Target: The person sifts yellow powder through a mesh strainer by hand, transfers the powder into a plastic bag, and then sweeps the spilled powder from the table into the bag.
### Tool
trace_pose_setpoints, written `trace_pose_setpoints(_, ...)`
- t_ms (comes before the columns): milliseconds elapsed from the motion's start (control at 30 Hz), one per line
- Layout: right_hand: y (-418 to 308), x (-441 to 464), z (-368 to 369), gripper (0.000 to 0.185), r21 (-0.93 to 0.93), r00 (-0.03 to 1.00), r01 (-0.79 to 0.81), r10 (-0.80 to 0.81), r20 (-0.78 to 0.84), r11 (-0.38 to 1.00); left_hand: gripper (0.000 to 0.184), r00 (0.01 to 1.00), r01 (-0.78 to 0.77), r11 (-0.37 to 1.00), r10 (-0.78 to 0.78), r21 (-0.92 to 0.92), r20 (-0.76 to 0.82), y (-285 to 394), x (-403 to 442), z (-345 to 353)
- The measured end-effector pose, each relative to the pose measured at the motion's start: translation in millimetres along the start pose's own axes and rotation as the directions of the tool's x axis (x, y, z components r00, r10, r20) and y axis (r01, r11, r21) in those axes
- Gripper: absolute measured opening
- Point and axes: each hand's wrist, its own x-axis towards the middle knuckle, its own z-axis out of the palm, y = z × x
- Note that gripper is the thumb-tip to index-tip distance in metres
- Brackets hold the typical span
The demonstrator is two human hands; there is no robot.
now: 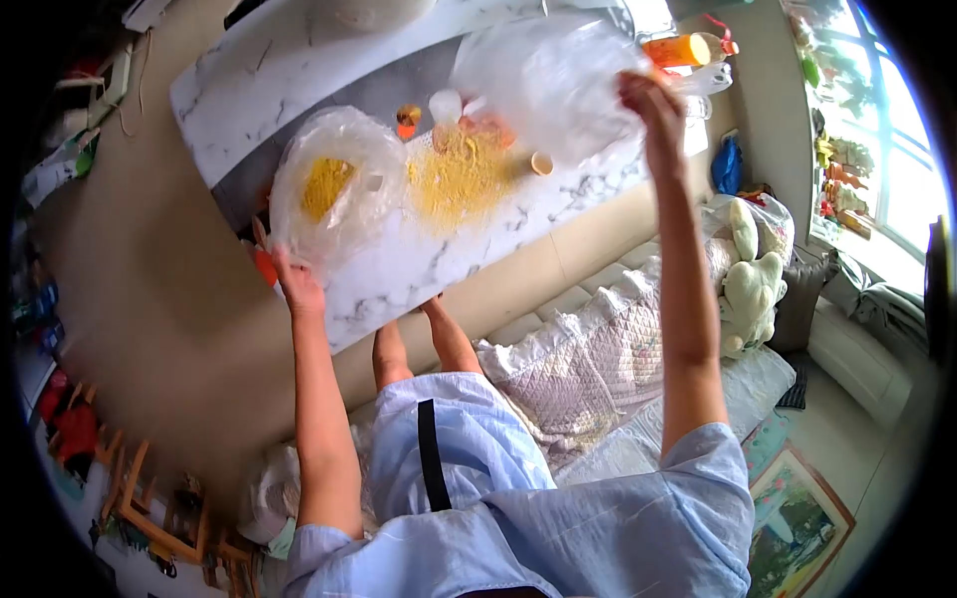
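My left hand [299,284] is at the near left edge of a marble-patterned table [399,284], its fingers closed on the rim of a clear plastic bag [374,219] with yellow crumbs [327,187] inside. Up on the right, my right hand [656,105] grips another clear plastic bag [558,85], which is blurred and spread over the table. Between the two bags lies a scattered patch of yellow crumbs [464,179]. A small tan cup [541,163] stands at the right side of that patch.
Orange-coloured bottles [678,51] are at the table's far right end. A small brown and orange item [408,118] lies behind the crumbs. A sofa with a quilted cover [588,364] and a pale plush toy [753,294] is right of my legs.
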Motion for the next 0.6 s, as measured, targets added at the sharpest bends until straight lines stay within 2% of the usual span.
trace_pose_setpoints(33, -10.3, 13.3, -8.4, 0.021, -0.045, 0.997, -0.027, 0.023, -0.078, 0.999, 0.06, 0.991, 0.041, 0.996, -0.051, -0.085, -0.12, 8.8, -26.0, 14.9)
trace_pose_setpoints(67, -19.2, 31.3, -15.5, 0.022, -0.089, 0.988, -0.045, 0.031, -0.153, 0.995, 0.06, 0.99, 0.039, 0.995, -0.05, -0.086, -0.134, 2.6, -23.5, -6.7)
trace_pose_setpoints(133, -18.3, 68.0, -40.7, 0.021, -0.161, 0.99, 0.035, -0.057, -0.133, 0.986, 0.042, 0.935, 0.122, 0.976, -0.173, -0.179, -0.308, -30.2, -11.0, -69.6)
trace_pose_setpoints(167, -21.6, 81.9, -42.2, 0.022, -0.161, 0.984, 0.026, -0.054, -0.169, 0.987, 0.042, 0.93, 0.125, 0.976, -0.178, -0.179, -0.321, -50.4, -9.9, -86.7)
trace_pose_setpoints(200, -21.7, 94.6, -45.9, 0.022, -0.162, 0.977, 0.022, -0.056, -0.208, 0.987, 0.039, 0.934, 0.234, 0.945, -0.153, 0.227, -0.323, -70.9, -7.9, -99.1)
trace_pose_setpoints(233, -11.2, 102.5, -53.8, 0.028, -0.176, 0.979, 0.08, -0.111, -0.172, 0.981, 0.036, 0.941, 0.304, 0.745, -0.136, 0.594, -0.311, -85.6, -5.7, -106.5)
trace_pose_setpoints(267, 5.0, 101.4, -61.2, 0.028, -0.181, 0.979, 0.068, -0.1, -0.176, 0.981, 0.036, 0.938, 0.315, 0.738, -0.144, 0.597, -0.316, -97.0, -1.3, -115.1)
trace_pose_setpoints(300, 22.0, 97.7, -65.1, 0.029, -0.621, 0.888, 0.297, -0.448, -0.1, 0.726, 0.041, 0.992, 0.045, 0.539, 0.077, 0.841, -0.103, -106.4, 4.9, -118.0)
trace_pose_setpoints(333, 41.2, 92.4, -68.8, 0.03, -0.885, 0.718, 0.398, -0.683, 0.137, 0.241, 0.046, 0.959, -0.23, 0.245, 0.223, 0.942, 0.176, -119.1, 15.8, -119.2)
trace_pose_setpoints(367, 71.0, 69.3, -70.6, 0.034, -0.808, 0.856, 0.334, -0.515, 0.045, 0.485, 0.058, 0.899, -0.369, -0.122, 0.206, 0.921, 0.387, -130.8, 38.5, -130.3)
trace_pose_setpoints(400, 124.1, 46.1, -73.3, 0.035, -0.818, 0.884, 0.337, -0.455, 0.105, 0.466, 0.058, 0.902, -0.366, -0.12, 0.198, 0.923, 0.384, -135.6, 46.3, -131.6)
trace_pose_setpoints(433, 176.8, 23.0, -76.0, 0.038, -0.826, 0.905, 0.343, -0.393, 0.164, 0.447, 0.06, 0.894, -0.352, -0.192, 0.221, 0.916, 0.39, -140.5, 50.5, -133.8)
trace_pose_setpoints(467, 252.9, -5.9, -77.8, 0.043, -0.664, 0.982, 0.137, -0.187, -0.005, 0.735, 0.062, 0.884, -0.336, -0.268, 0.24, 0.903, 0.401, -143.0, 52.3, -136.1)
trace_pose_setpoints(500, 251.0, -35.2, -48.7, 0.057, -0.818, 0.988, -0.153, 0.106, -0.113, 0.554, 0.064, 0.959, -0.269, -0.237, 0.028, 0.933, 0.283, -124.5, 47.3, -121.9)
trace_pose_setpoints(533, 263.2, -54.6, -30.6, 0.069, -0.825, 0.956, -0.285, 0.21, -0.206, 0.489, 0.064, 0.98, -0.197, -0.217, -0.045, 0.956, 0.192, -114.9, 43.2, -109.1)
trace_pose_setpoints(567, 292.9, -64.5, -27.1, 0.069, -0.827, 0.952, -0.297, 0.214, -0.218, 0.477, 0.064, 0.986, -0.169, -0.205, -0.045, 0.964, 0.163, -112.7, 42.7, -103.8)
trace_pose_setpoints(600, 335.0, -68.1, -31.4, 0.064, -0.664, 0.886, -0.462, 0.347, -0.308, 0.588, 0.065, 0.986, -0.167, -0.197, -0.021, 0.966, 0.166, -111.6, 43.1, -101.4)
